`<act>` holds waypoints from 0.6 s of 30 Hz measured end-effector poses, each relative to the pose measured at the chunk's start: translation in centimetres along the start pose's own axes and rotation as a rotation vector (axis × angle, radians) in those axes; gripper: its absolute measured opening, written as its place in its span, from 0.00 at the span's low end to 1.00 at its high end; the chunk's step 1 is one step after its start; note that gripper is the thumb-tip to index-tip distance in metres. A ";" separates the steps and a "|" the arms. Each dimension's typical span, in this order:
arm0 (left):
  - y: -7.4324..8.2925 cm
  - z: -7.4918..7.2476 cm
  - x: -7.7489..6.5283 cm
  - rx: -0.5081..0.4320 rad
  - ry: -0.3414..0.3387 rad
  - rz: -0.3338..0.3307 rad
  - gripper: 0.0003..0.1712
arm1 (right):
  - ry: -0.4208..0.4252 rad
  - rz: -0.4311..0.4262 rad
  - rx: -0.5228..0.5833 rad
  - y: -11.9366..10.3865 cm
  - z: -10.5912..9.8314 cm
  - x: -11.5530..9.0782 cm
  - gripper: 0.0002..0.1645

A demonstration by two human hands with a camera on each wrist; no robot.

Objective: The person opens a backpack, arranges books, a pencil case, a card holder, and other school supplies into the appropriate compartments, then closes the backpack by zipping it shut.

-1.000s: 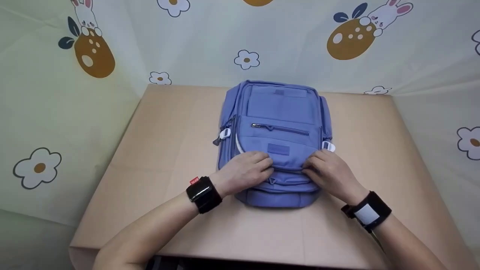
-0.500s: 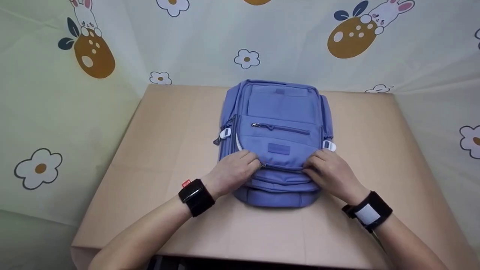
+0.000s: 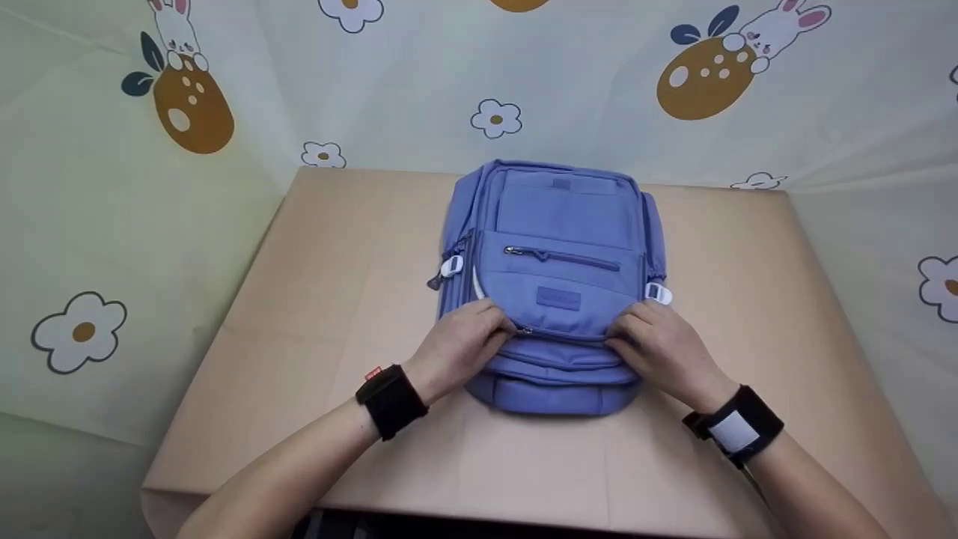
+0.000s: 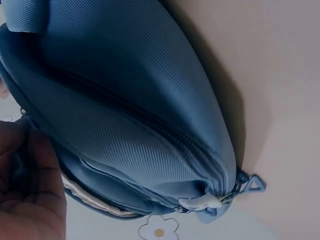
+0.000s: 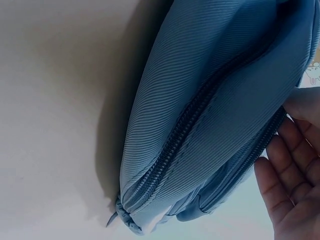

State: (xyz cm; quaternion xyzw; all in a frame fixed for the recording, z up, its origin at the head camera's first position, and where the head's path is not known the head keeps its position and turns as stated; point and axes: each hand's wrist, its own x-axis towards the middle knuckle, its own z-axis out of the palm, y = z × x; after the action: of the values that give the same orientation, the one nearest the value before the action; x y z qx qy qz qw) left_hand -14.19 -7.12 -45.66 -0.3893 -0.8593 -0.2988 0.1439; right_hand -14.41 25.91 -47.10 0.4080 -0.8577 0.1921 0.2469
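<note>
A blue backpack (image 3: pixel 563 213) lies front side up, its bottom toward the person. Across its lower front runs a zipper (image 3: pixel 565 337), with a metal slider (image 3: pixel 527 330) at the left hand's fingertips. The left hand (image 3: pixel 465 340) pinches the pull at this slider between thumb and bent fingers; its fingers hide most of the pull. On the other side, the right hand (image 3: pixel 666 348) holds the backpack's fabric at the zipper's right end. In the right wrist view, the thumb and fingers of that hand (image 5: pixel 295 170) meet at the fabric edge beside the zipper teeth.
A tan cover (image 3: pixel 359 284) lies over the table under the backpack. Patterned curtains (image 3: pixel 412 82) enclose the back and sides. White buckles (image 3: pixel 452 266) sit on the backpack's sides, and a short zippered pocket (image 3: pixel 572 258) crosses its middle.
The left hand has slid left along the lower front, mostly in the first half second, and the slider now shows beside its fingertips. The right hand has stayed in place.
</note>
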 end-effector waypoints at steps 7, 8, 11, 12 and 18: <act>-1.1 -1.3 -0.4 -0.009 0.003 -0.079 0.06 | -0.032 0.037 0.010 0.1 -0.2 -0.1 0.10; -1.4 -1.6 -0.5 -0.005 0.009 -0.089 0.06 | -0.039 0.042 0.009 0.0 -0.2 -0.1 0.10; -2.6 -2.6 -0.7 0.002 0.026 -0.134 0.05 | -0.042 0.044 0.002 0.0 -0.3 -0.1 0.09; -2.9 -2.8 -0.8 0.000 0.036 -0.155 0.05 | -0.043 0.044 0.002 0.0 -0.3 -0.1 0.09; -3.7 -3.1 -1.0 -0.020 0.030 -0.227 0.05 | -0.034 0.033 0.006 -0.1 -0.3 0.0 0.11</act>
State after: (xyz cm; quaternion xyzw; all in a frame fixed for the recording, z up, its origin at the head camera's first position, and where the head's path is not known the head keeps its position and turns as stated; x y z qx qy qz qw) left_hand -16.31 -11.59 -45.17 -0.2866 -0.8926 -0.3274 0.1182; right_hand -14.25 26.04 -46.85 0.3980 -0.8677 0.1917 0.2278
